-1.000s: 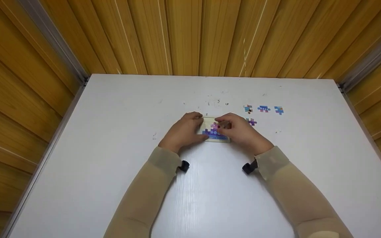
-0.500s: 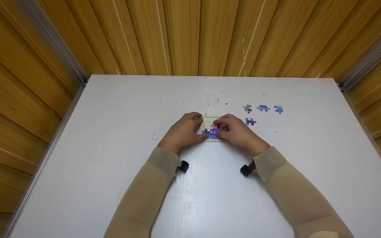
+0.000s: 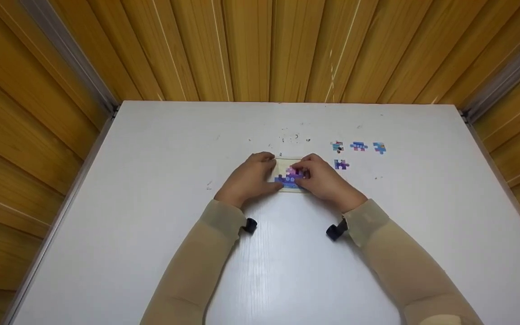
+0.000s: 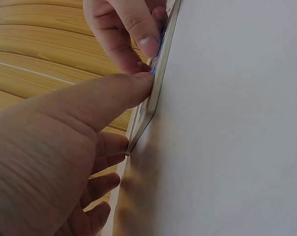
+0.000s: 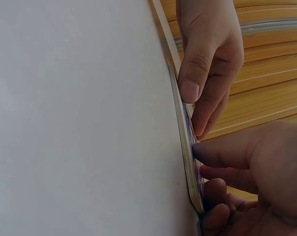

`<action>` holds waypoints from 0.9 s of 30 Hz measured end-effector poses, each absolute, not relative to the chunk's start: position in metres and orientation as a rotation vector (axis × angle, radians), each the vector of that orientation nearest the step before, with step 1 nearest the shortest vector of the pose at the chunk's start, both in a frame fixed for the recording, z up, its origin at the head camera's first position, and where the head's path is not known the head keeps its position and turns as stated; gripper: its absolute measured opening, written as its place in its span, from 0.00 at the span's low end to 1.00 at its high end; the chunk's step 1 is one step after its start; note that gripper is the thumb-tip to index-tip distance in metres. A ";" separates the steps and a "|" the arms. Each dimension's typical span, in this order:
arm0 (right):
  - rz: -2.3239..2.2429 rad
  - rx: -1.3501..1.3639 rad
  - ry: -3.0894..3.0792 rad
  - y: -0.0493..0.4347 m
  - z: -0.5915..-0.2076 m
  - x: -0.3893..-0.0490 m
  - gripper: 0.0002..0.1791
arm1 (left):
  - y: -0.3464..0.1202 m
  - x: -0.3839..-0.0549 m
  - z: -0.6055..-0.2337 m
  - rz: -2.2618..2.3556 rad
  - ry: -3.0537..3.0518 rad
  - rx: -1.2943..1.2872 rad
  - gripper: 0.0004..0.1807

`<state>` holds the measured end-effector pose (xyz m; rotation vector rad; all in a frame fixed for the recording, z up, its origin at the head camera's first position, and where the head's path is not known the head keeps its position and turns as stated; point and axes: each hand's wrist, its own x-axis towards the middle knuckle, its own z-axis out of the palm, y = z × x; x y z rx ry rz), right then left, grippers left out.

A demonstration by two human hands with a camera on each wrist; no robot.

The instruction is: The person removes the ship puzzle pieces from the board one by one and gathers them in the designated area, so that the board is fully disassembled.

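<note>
A small jigsaw puzzle board (image 3: 281, 168) with a pale wooden frame lies mid-table; purple, blue and pink pieces (image 3: 289, 179) fill its near part, while bare wood shows at the far left. My left hand (image 3: 250, 178) holds the board by its left side, thumb over the near corner and index finger at the far one. With thumb and index finger, my right hand (image 3: 325, 181) pinches a jigsaw piece at the right of the board, mostly hidden under the fingers. In the right wrist view, these fingertips are right at the top of the board (image 5: 187, 142).
Several loose jigsaw pieces (image 3: 358, 146) lie to the right beyond my right hand, one (image 3: 341, 164) nearer than the others. Small dark marks (image 3: 296, 136) dot the white table (image 3: 174, 144) behind the board. Wooden panel walls (image 3: 251, 49) enclose the table's back and sides.
My right hand has moved slightly left and its fingers have come down closer on the pieces. My left hand stays at the board's left side.
</note>
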<state>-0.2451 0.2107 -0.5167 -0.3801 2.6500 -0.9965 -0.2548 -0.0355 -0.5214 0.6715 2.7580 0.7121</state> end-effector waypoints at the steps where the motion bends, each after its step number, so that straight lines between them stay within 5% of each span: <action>1: -0.996 -0.379 2.647 0.211 -0.517 -0.245 0.28 | -0.035 -0.255 -0.521 0.714 2.757 0.670 0.47; 27: -0.984 -0.353 2.619 0.205 -0.516 -0.246 0.27 | -0.035 -0.254 -0.523 0.714 2.763 0.676 0.46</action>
